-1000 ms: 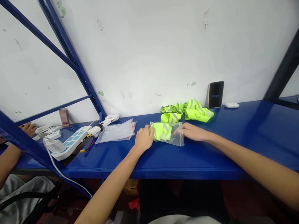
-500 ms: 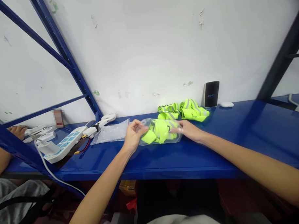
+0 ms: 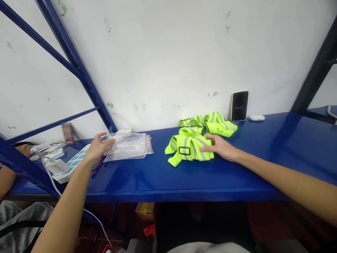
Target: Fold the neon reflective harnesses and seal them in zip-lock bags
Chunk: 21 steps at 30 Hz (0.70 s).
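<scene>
At the left, my left hand (image 3: 97, 148) pinches the edge of a clear plastic bag (image 3: 126, 149), which lies over other clear bags with red-edged openings. A bundled neon-yellow reflective strap (image 3: 191, 147) with grey stripes and a black buckle rests on the table in front of me, outside any bag. My right hand (image 3: 219, 147) grips its right side, thumb in front and fingers behind. Just behind it sit more bundled yellow reflective straps (image 3: 219, 124), near the wall.
A device with a clock display (image 3: 239, 106) leans on the wall beside a small white case (image 3: 257, 117). On the left are a power strip (image 3: 73, 163), a white fan (image 3: 124, 131) and a blue rack post (image 3: 84, 79). Another person's arm (image 3: 3, 183) rests beyond the post.
The strap was inside a clear bag between both hands; now it is out of it. My left hand has moved left to the stack with a bag, while my right hand stays at the strap.
</scene>
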Available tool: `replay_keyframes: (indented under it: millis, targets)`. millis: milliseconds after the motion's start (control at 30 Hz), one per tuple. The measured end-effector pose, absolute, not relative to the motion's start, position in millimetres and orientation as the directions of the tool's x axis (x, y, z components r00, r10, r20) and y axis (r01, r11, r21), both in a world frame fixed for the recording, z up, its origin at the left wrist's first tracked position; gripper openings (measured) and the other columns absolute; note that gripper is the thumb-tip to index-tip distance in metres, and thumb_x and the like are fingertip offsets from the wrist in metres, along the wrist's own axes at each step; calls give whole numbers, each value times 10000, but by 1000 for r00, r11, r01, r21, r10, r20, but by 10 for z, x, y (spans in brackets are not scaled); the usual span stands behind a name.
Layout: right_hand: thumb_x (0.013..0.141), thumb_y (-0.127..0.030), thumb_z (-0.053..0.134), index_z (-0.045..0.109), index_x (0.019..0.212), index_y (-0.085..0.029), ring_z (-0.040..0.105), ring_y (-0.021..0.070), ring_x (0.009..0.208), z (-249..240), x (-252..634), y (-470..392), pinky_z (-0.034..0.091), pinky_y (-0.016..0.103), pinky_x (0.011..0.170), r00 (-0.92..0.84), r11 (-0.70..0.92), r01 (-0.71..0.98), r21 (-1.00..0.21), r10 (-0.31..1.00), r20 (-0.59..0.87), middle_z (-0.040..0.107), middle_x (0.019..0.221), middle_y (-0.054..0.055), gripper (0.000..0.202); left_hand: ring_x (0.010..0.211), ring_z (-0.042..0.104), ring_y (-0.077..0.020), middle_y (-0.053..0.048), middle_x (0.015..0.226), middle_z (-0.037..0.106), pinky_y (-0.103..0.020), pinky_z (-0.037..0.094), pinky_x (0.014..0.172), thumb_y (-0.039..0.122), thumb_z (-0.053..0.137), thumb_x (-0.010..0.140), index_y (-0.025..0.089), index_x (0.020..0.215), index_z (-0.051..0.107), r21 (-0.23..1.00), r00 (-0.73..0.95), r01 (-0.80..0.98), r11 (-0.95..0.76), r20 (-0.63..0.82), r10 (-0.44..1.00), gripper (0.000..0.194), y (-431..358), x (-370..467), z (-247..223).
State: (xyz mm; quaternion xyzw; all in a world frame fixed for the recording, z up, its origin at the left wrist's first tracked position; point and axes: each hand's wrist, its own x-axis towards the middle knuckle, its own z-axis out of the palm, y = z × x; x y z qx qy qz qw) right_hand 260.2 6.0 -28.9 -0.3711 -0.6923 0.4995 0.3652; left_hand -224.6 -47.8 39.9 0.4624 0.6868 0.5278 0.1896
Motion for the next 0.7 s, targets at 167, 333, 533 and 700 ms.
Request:
replay_keyframes:
  millis: [167,333,533,700]
  targets:
    - [684,-475,800,428,1373,-231,629,304,1072,-231,2612,-30,527,408,842,-553,401,284,-871,811,193,628,1230,123,820,1219,498,-377,-173,1153,603,-542,377,1011,450,644,763,164,1302,495,460,-427,870,179,521,739,629,-367,-2256,280]
    - [706,-466,793,435,1455,-286,490,340,1286,-172,2546,-134,427,437,1027,-682,575,245,-780,674,282,449,1479,95,849,1205,507,-318,-132,1195,624,-491,328,1083,426,515,871,194,1170,605,298,-143,949,-101,695,705,390,-448,-1777,425]
    - [838,-553,634,743,1118,-219,499,380,1270,-13,2428,-275,363,526,1068,-723,487,172,-856,653,226,630,1284,102,449,1138,592,-254,-84,1203,671,-384,410,1037,454,452,946,212,1146,643,418,302,740,-527,493,816,368,-495,-731,438]
    - [905,-449,602,691,602,-187,267,338,1468,101,2456,-544,210,508,1180,-856,552,82,-830,465,224,653,1290,95,410,1151,598,-223,-70,1225,668,-343,421,1035,499,332,990,204,1179,622,577,400,578,-577,417,816,456,-403,-252,418]
